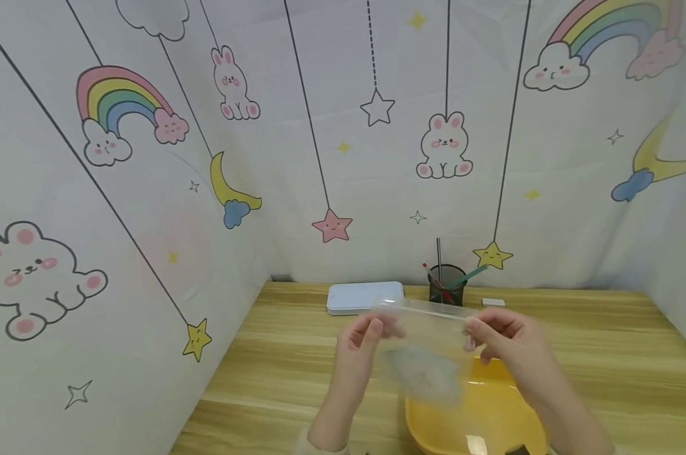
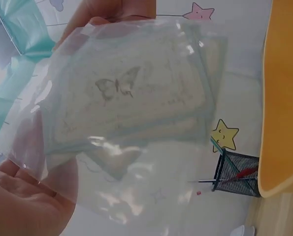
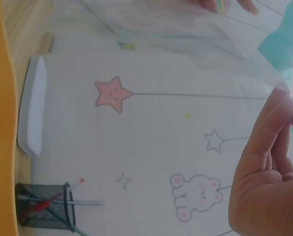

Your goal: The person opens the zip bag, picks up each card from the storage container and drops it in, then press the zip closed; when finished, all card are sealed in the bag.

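Observation:
A clear plastic bag [image 1: 428,321] hangs upright between both hands, over the back left part of a yellow basin [image 1: 505,407]. My left hand [image 1: 359,346] pinches its upper left edge between thumb and fingers. At the upper right edge, my right hand [image 1: 513,341] grips the plastic; in the right wrist view the thumb and fingertips of that right hand [image 3: 267,182] meet on a corner of the film. Inside the bag lie several flat, pale pieces [image 2: 161,93] with bluish borders, the front one printed with a dark butterfly [image 2: 117,84].
Behind the bag, a white flat case [image 1: 362,296] lies at the back of the wooden table [image 1: 286,354]. Right of it stand a black mesh pen cup [image 1: 446,287] with pens and a small white block [image 1: 493,303]. Patterned cloth walls [image 1: 377,177] enclose the back and sides.

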A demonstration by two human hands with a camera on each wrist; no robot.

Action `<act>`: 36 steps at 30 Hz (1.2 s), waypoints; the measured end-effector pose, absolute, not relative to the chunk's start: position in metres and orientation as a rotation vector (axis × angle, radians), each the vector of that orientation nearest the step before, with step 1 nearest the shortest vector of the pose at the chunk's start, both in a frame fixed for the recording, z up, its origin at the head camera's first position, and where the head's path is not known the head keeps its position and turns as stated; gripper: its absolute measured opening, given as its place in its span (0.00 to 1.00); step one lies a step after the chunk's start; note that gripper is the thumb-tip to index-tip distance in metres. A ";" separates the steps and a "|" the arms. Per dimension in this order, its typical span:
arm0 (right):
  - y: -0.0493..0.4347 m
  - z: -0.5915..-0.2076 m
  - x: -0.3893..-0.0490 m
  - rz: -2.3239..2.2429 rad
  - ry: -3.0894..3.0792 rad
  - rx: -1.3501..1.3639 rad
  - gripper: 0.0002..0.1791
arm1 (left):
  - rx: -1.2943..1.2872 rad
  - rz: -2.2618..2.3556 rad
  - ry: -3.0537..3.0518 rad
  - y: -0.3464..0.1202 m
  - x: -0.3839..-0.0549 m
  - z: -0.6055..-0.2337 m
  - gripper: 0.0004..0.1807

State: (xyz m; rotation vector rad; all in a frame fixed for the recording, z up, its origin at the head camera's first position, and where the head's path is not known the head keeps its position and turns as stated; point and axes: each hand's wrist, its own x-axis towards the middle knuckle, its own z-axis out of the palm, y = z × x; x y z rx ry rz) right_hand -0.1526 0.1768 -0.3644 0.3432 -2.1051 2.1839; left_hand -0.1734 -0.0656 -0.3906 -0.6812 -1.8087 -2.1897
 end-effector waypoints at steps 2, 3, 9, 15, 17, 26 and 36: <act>0.172 -0.367 -0.155 2.264 -2.062 0.367 0.05 | -0.730 -2.198 -1.896 -0.070 -0.173 -0.396 0.14; 0.169 -0.368 -0.156 2.295 -2.045 0.366 0.05 | -0.732 -2.204 -1.947 -0.073 -0.172 -0.398 0.13; 0.154 -0.379 -0.167 2.350 -2.057 0.194 0.08 | -0.711 -2.197 -2.208 -0.090 -0.171 -0.413 0.23; 0.135 -0.396 -0.183 2.343 -2.273 0.068 0.24 | -0.528 -2.170 -2.293 -0.108 -0.172 -0.425 0.24; 0.129 -0.402 -0.189 2.299 -2.400 0.136 0.27 | -0.425 -2.171 -2.291 -0.114 -0.173 -0.428 0.24; 0.107 -0.432 -0.207 1.883 -2.821 0.629 0.13 | -0.124 -1.778 -2.447 -0.133 -0.177 -0.445 0.31; 0.074 -0.444 -0.218 1.474 -3.010 0.643 0.38 | 0.189 -1.217 -2.684 -0.136 -0.180 -0.462 0.37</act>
